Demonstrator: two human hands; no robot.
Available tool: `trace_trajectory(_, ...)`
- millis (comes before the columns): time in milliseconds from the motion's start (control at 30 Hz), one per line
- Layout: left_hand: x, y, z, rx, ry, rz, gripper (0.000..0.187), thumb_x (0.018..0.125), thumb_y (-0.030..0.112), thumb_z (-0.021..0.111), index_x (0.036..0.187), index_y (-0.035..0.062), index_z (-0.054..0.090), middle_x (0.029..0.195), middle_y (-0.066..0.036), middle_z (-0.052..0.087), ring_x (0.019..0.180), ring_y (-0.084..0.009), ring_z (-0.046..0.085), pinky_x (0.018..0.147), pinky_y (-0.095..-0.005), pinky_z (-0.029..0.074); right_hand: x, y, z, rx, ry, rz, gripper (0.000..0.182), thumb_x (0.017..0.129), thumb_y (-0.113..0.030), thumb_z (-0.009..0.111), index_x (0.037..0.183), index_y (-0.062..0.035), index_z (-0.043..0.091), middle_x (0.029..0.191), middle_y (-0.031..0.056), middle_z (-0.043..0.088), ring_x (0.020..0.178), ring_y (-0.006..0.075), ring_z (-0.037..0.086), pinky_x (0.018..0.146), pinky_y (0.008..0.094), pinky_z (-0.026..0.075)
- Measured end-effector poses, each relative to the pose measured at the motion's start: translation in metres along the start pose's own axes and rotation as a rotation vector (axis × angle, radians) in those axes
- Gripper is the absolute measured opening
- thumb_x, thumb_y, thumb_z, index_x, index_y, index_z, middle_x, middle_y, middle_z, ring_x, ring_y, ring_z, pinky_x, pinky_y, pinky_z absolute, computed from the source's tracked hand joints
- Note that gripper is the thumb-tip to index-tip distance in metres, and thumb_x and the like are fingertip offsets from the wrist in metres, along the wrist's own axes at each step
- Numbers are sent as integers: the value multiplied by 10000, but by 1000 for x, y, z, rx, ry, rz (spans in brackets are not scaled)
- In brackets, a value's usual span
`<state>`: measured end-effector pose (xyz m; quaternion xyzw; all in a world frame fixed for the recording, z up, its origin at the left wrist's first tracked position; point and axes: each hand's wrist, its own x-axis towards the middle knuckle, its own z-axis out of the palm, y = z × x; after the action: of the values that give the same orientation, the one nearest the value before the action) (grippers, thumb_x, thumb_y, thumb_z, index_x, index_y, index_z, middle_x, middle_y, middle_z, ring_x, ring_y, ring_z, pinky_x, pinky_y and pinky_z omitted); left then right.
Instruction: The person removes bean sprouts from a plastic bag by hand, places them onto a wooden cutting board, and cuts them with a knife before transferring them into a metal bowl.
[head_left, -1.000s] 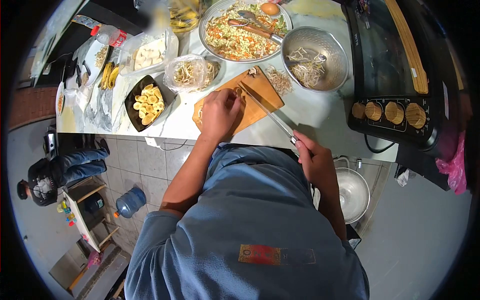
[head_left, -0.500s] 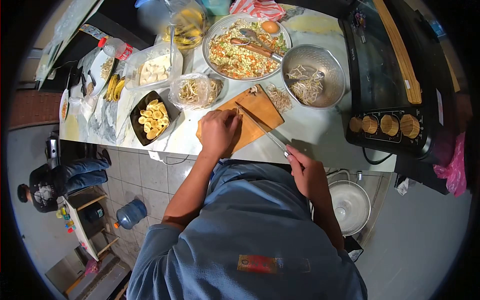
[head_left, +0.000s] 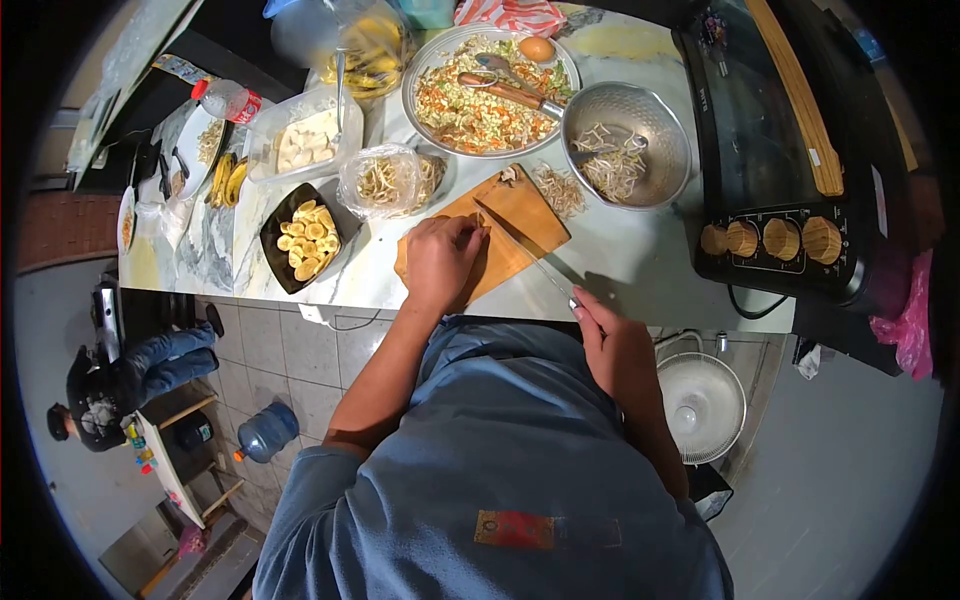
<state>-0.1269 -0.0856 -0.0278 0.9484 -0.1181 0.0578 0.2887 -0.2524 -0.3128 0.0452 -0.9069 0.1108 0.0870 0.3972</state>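
Fingers of the right hand (head_left: 618, 352) wrap closed around the knife (head_left: 540, 268); the left's (head_left: 440, 262) pinch a small piece (head_left: 482, 219) on the board (head_left: 515, 250). Bits (head_left: 510, 176) sit at its far corner, the bag (head_left: 385, 183) looks well filled, sprouts (head_left: 612, 172) half-fill the bowl (head_left: 668, 130).

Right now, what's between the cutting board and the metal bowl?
A small loose pile of sprouts on the counter, between the cutting board and the metal bowl; the head view shows it.

Matt wooden board (head_left: 528, 228); shiny, dimpled metal bowl (head_left: 665, 150).
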Motion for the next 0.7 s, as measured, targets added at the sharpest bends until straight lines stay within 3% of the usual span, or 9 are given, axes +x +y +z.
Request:
trace_trajectory(333, 4, -6, -4, -33, -1, 15, 168, 829, 188, 778, 882, 30, 757, 841, -144, 734, 796, -319, 679, 777, -418, 529, 5, -18, -9, -229, -7, -60, 311, 1006, -304, 583, 1254, -152, 692, 767, 202, 687, 749, 412, 682, 706, 500, 539)
trace_trajectory(533, 8, -4, -8, -83, -5, 26, 167, 845, 181, 783, 913, 31, 759, 837, -140, 729, 774, -307, 679, 736, -391, 538, -8, 7, -25, -144, 221, -47, 313, 1024, -313, 562, 1258, -155, 698, 797, 166, 720, 772, 379, 711, 712, 452, 551)
trace_trajectory(600, 17, -1, -9, -170, 0, 26, 166, 857, 173, 786, 938, 30, 762, 845, -140, 731, 764, -282, 684, 711, -366, 540, -13, -2, -36, 5, 122, 188, 316, 1028, -324, 559, 1259, -161, 701, 826, 159, 734, 806, 365, 722, 733, 433, 553)
trace_trajectory(700, 37, 10, -5, -259, 13, 128, 165, 862, 164, 788, 947, 24, 763, 854, -139, 737, 763, -256, 688, 710, -354, 539, -20, -6, -43, 12, 64, 352, 320, 1023, -341, 569, 1258, -170, 702, 840, 169, 733, 816, 368, 719, 742, 429, 552)
